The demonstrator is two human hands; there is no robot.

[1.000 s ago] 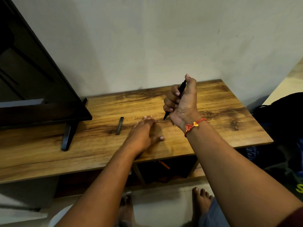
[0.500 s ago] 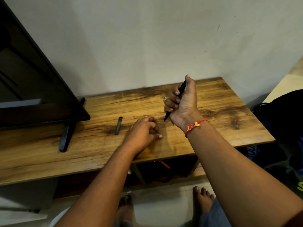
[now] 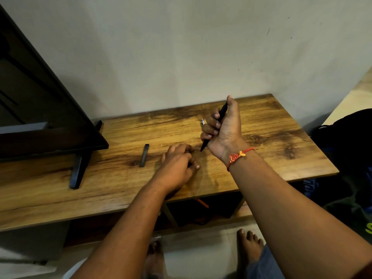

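Observation:
My right hand (image 3: pixel 225 133) is raised just above the wooden table (image 3: pixel 271 150) and grips a black pen (image 3: pixel 222 112) in a fist, tip pointing down at the tabletop. A small silver-white piece (image 3: pixel 202 122) sticks out between that hand's fingers. A red and yellow thread is tied round the right wrist. My left hand (image 3: pixel 177 166) rests on the tabletop just left of the pen tip, fingers curled under; whatever is beneath them is hidden. A short black bar (image 3: pixel 144 155) lies on the table to the left of that hand.
A black flat-screen TV (image 3: pixel 40 109) stands at the left on a black foot (image 3: pixel 78 172). A pale wall rises behind the table. A dark bag (image 3: pixel 350 141) sits to the right. An orange item (image 3: pixel 202 203) lies on the shelf below. My bare feet (image 3: pixel 249 244) stand on the tiled floor.
My left hand's fingers went from lying flat on the table to curled under. The silver-white piece came into view between my right fingers. The right hand stayed nearly still.

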